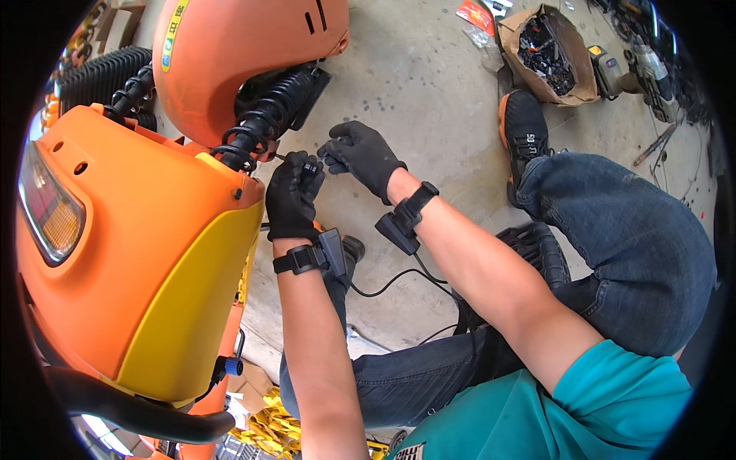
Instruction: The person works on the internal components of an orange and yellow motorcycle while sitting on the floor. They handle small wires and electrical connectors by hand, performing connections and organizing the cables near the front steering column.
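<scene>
My left hand [294, 193] has its fingers clamped on a small black part [310, 166] just beside the black shock spring [264, 123]; my right hand [360, 156] pinches it too, fingers together.

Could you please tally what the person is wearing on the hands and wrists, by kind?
Black gloves: 2, on the left hand and the right hand
Black wrist-strapped devices: 2, left wrist device and right wrist device
Total: 4

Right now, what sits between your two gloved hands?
In the head view, a small dark tool, gripped by the left hand; the right hand pinches its other end.
</scene>
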Motion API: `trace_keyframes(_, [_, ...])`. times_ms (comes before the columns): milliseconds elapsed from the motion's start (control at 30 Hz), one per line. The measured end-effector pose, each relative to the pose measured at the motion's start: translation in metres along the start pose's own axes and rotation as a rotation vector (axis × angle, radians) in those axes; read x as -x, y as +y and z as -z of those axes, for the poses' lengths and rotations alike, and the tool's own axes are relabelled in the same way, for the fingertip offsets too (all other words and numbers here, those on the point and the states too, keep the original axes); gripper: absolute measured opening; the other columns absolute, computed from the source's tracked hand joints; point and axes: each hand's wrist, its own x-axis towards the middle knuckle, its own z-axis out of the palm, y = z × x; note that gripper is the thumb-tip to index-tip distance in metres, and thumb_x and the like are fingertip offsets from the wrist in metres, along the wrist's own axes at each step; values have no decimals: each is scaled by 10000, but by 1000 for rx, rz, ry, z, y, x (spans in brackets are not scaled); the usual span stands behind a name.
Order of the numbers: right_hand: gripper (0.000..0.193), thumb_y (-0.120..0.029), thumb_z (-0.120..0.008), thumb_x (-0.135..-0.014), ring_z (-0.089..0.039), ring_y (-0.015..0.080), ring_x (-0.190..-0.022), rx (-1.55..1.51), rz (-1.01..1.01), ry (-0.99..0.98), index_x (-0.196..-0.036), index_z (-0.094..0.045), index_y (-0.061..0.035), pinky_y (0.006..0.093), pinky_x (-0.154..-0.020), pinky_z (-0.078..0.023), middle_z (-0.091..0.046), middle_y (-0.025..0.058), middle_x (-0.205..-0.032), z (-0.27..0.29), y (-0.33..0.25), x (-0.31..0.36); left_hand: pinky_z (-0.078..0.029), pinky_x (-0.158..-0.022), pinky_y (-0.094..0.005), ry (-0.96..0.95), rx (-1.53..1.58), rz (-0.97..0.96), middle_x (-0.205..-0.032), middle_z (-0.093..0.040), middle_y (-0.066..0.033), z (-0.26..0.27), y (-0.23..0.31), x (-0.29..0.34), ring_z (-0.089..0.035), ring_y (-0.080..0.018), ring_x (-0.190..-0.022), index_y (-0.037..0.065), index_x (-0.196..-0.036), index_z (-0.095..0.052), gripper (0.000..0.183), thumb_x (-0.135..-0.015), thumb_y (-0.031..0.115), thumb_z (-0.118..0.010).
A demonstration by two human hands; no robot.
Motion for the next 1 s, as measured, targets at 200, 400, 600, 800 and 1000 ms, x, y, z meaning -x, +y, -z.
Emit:
trace_keyframes(200, [170,-184,-674,-863,-664,182,-680,-25,123,154,-910,-669,-20,328,-665,-533,-694,116,-806,-14,-15,18,-583,-854,-328,18,-5,-61,-1062,-674,-87,1,-4,-3,-661,-196,-992,18,-1120,-651,262,-974,234,-629])
trace_keyframes(400, [178,-175,-650,-879,-645,150,-677,166,86,131,-954,-672,-15,296,-641,-528,-687,86,-807,-7,-23,29,-587,-823,-319,3,24,-46,-1017,-673,-79,1,-4,-3,-662,-184,-958,26,-1087,-650,229,-974,223,-626])
trace_keyframes(600, [186,-163,-629,-862,-650,142,-664,-43,-32,-29,-942,-674,-1,293,-612,-532,-687,90,-800,-4,-19,34,-579,-815,-301,2,12,-40,-961,-665,-62,-7,-2,0,-658,-170,-945,42,-1080,-639,237,-965,249,-642])
trace_keyframes(800, [205,-172,-637,-845,-665,159,-662,200,-90,-112,-945,-684,0,304,-624,-537,-690,96,-756,-5,-16,36,-565,-734,-284,75,-32,-58,-869,-651,-42,-12,-1,1,-646,-144,-798,53,-1014,-637,187,-951,229,-645])
trace_keyframes(1000, [189,-156,-591,-878,-657,150,-675,233,-229,-140,-968,-695,-26,295,-620,-537,-684,99,-754,-7,-15,44,-549,-734,-274,72,-19,-16,-865,-645,-35,-10,-1,0,-639,-138,-791,77,-979,-636,165,-949,238,-660])
